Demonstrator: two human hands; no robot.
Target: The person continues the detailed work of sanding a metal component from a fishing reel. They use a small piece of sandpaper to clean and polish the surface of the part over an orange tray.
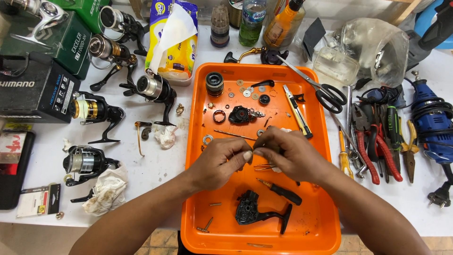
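Far left edge of the surface: a black box (35, 92) with white lettering and a pale label panel on its side. Just behind it, a dark green box (59, 40) with pale print; a second green box (87, 10) at the top edge, partly cut off. Top centre-left: a yellow tissue pack (174, 45), blue and white at its top, white sheet sticking out. Near left corner: a small black card packet (40, 199) with a white panel. Top centre: a green-tinted bottle with a blue-and-white label (253, 16); beside it an orange bottle (281, 26).
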